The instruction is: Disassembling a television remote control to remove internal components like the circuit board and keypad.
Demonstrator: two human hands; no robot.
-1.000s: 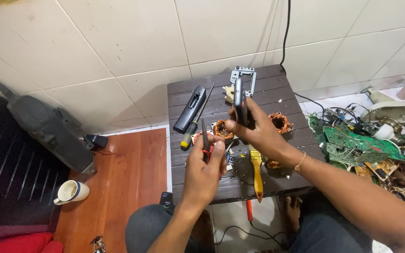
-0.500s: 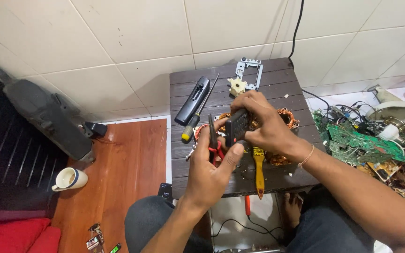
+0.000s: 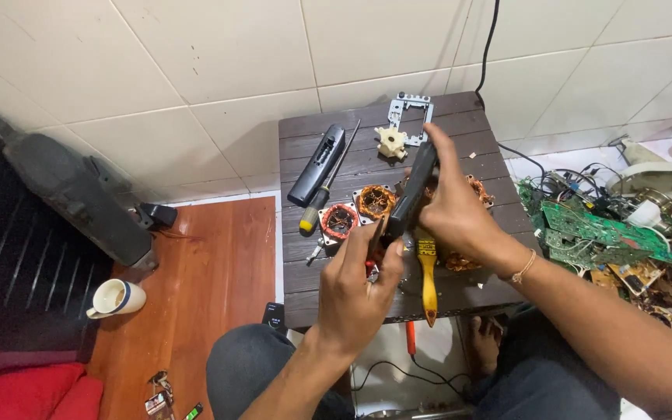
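Note:
My right hand [image 3: 454, 204] grips a long black device [image 3: 412, 196] held over a small dark wooden table [image 3: 467, 124]. Just below it, my left hand [image 3: 355, 284] pinches a red-handled tool [image 3: 373, 243] whose tip meets the lower end of the black device. Under my hands lie copper-wound motor coils [image 3: 339, 221], one more [image 3: 375, 200] beside it, and a yellow-handled brush [image 3: 428, 280].
A black remote-like case [image 3: 317, 165], a yellow-handled screwdriver [image 3: 322, 193], a cream plastic gear [image 3: 391, 142] and a metal frame [image 3: 407, 110] lie on the table's far half. Green circuit boards [image 3: 585, 227] and wires pile up at right. A white mug [image 3: 115, 298] stands on the wooden floor at left.
The black device has come down from upright toward the left hand, and both hands have drawn closer together over the table. The view has shifted slightly.

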